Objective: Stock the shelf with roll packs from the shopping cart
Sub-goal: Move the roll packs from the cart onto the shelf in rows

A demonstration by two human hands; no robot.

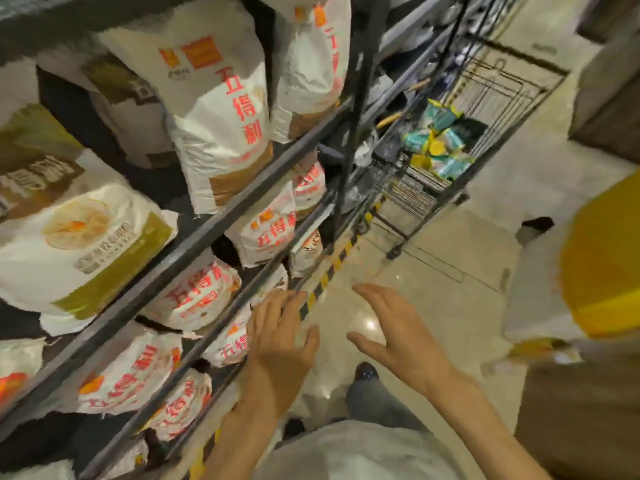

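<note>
Both my hands are out in front of me at the lower middle of the frame, palms facing each other, and neither has hold of anything. My left hand [277,337] has its fingers straight and spread, hovering just beside the front edge of the dark metal shelf [194,237] that runs diagonally from lower left to upper right. My right hand [391,334] is relaxed, thumb apart from the fingers, over the glossy beige floor [450,299].

The roll packs [438,143] — teal and yellow wrappers, blurred — lie in the wire shopping cart [502,91] at the upper right of the frame, well apart from both hands. The cart stands just beside the far end of the shelf.

The shelf tiers on the left are filled with white sacks [214,109] printed in red characters — some upright, some lying flat. Black-and-yellow striped tape [332,265] edges the shelf base near my left fingertips. A yellow and white shape [595,265] sits blurred at the right edge.
</note>
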